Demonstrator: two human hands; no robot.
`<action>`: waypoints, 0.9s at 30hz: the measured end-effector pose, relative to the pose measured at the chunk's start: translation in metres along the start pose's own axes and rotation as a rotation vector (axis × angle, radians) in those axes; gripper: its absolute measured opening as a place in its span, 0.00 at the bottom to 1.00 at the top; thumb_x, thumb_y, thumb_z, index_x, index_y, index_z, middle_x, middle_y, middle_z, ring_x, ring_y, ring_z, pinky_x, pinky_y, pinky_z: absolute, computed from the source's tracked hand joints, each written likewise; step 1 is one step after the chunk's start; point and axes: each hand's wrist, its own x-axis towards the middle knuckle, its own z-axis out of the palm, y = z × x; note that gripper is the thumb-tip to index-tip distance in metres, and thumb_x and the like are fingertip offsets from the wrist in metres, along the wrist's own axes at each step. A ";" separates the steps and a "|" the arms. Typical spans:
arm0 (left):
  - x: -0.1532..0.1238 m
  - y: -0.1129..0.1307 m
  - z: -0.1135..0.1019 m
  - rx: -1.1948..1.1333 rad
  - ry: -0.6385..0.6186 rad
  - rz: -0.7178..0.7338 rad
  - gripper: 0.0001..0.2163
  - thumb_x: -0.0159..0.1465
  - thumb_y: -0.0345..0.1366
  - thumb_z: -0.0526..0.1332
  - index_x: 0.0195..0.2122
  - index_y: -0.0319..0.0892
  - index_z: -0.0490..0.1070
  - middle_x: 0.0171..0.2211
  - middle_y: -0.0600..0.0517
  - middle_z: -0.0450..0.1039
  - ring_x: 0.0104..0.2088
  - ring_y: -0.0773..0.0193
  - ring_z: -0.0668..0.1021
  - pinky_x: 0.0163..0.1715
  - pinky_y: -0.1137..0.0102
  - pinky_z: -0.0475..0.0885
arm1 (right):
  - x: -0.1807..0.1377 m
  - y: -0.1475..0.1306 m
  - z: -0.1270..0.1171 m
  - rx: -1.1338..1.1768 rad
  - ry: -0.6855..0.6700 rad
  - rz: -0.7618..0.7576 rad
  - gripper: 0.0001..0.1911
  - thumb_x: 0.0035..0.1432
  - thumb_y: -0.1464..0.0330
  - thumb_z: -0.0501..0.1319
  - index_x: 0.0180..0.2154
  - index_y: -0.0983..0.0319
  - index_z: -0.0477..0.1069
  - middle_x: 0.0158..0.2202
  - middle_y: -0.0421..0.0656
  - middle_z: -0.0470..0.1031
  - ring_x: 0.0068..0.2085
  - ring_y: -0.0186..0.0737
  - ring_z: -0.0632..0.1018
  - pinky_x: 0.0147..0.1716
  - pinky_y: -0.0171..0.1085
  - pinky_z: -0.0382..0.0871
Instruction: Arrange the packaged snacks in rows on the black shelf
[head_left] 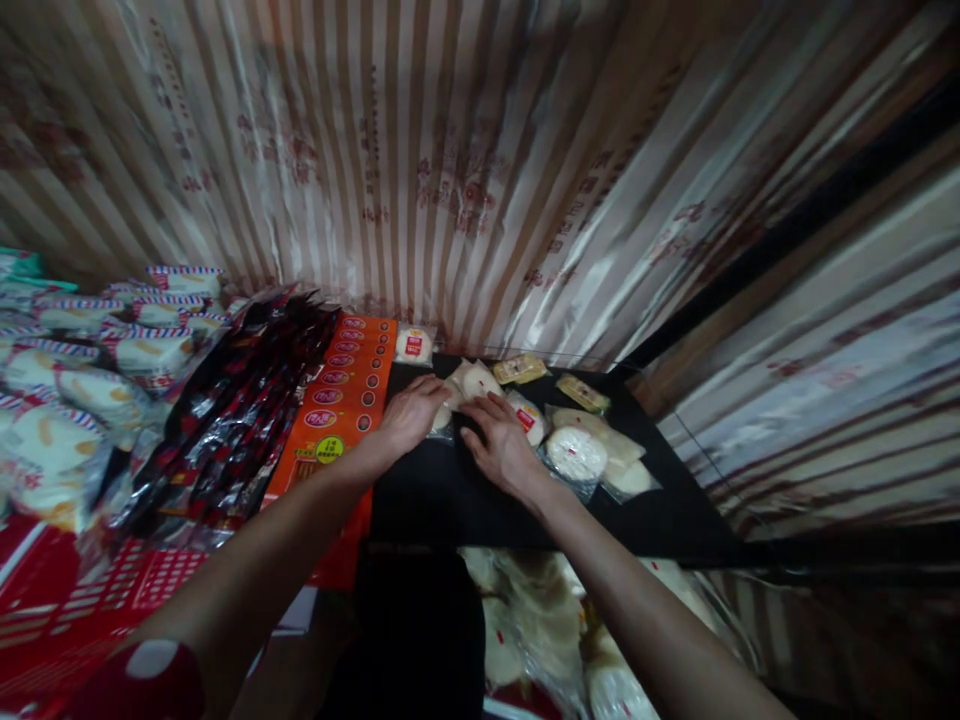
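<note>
My left hand is at a round white cake in a clear bag, its fingers bent over the bag's left side and its thumb hidden. Opposite it, my right hand has its fingers stretched out, the tips touching the bags and the thumb apart. Behind the fingers lies another pale bagged cake. Just right of my right hand is a bagged cake with a red label. A round white bagged cake lies farther right, beside more pale flat packets.
Everything rests on a black table. Two small yellow packets and a red-labelled bagged cake lie at the back. Left are an orange printed sheet, dark glossy packets and white snack bags. A striped curtain hangs behind.
</note>
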 end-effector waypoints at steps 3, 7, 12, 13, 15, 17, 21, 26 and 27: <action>-0.007 0.011 -0.013 0.017 -0.019 0.075 0.15 0.64 0.28 0.50 0.50 0.41 0.67 0.51 0.47 0.68 0.56 0.60 0.65 0.53 0.66 0.65 | -0.010 0.006 -0.001 0.077 0.047 0.037 0.21 0.57 0.69 0.52 0.52 0.66 0.66 0.52 0.52 0.70 0.58 0.49 0.63 0.56 0.52 0.58; -0.013 0.024 -0.040 -0.044 -0.039 0.118 0.14 0.65 0.32 0.49 0.50 0.43 0.67 0.47 0.48 0.71 0.51 0.63 0.70 0.51 0.67 0.67 | -0.021 0.006 -0.005 0.198 0.108 0.043 0.21 0.58 0.68 0.52 0.53 0.63 0.64 0.51 0.50 0.70 0.56 0.48 0.66 0.55 0.51 0.59; -0.006 0.035 -0.062 -0.177 0.019 -0.027 0.14 0.63 0.34 0.53 0.50 0.42 0.67 0.44 0.48 0.74 0.45 0.61 0.75 0.46 0.67 0.69 | -0.021 -0.005 -0.013 0.448 0.117 0.185 0.19 0.56 0.64 0.55 0.50 0.61 0.66 0.45 0.48 0.75 0.45 0.43 0.75 0.48 0.45 0.67; -0.004 0.035 -0.063 -0.225 0.028 -0.068 0.14 0.62 0.34 0.54 0.49 0.42 0.68 0.43 0.49 0.75 0.43 0.61 0.76 0.45 0.67 0.70 | -0.018 -0.007 -0.013 0.520 0.117 0.227 0.18 0.56 0.63 0.55 0.48 0.61 0.67 0.42 0.46 0.76 0.42 0.42 0.76 0.45 0.44 0.69; -0.001 0.031 -0.064 -0.330 0.028 -0.130 0.14 0.61 0.35 0.55 0.48 0.43 0.68 0.40 0.51 0.76 0.39 0.62 0.77 0.42 0.69 0.71 | -0.012 -0.010 -0.013 0.683 0.115 0.286 0.15 0.54 0.61 0.56 0.43 0.61 0.69 0.37 0.44 0.77 0.39 0.40 0.76 0.42 0.41 0.70; 0.001 0.023 -0.063 -0.429 0.026 -0.157 0.13 0.61 0.35 0.55 0.46 0.43 0.69 0.40 0.51 0.77 0.40 0.63 0.77 0.42 0.69 0.71 | -0.006 -0.012 -0.011 0.837 0.106 0.329 0.14 0.52 0.60 0.57 0.38 0.61 0.70 0.35 0.43 0.77 0.38 0.40 0.77 0.39 0.39 0.71; 0.003 0.001 -0.060 -0.567 0.037 -0.266 0.11 0.59 0.31 0.57 0.43 0.40 0.70 0.42 0.48 0.76 0.42 0.64 0.76 0.45 0.69 0.70 | 0.003 -0.016 -0.007 0.966 0.113 0.469 0.18 0.49 0.58 0.59 0.41 0.61 0.69 0.33 0.42 0.77 0.35 0.40 0.77 0.31 0.36 0.71; -0.002 -0.004 -0.057 -0.818 -0.141 -0.430 0.09 0.55 0.28 0.60 0.38 0.39 0.71 0.33 0.51 0.77 0.32 0.66 0.77 0.31 0.73 0.72 | 0.018 -0.018 -0.009 0.966 0.117 0.535 0.23 0.48 0.57 0.61 0.45 0.61 0.67 0.32 0.42 0.77 0.34 0.39 0.77 0.30 0.36 0.71; -0.002 -0.002 -0.058 -0.867 -0.125 -0.503 0.06 0.55 0.27 0.60 0.35 0.38 0.72 0.31 0.51 0.77 0.29 0.67 0.77 0.27 0.75 0.70 | 0.023 -0.019 -0.009 0.975 0.118 0.544 0.24 0.49 0.57 0.61 0.46 0.62 0.66 0.32 0.42 0.77 0.34 0.39 0.78 0.31 0.36 0.71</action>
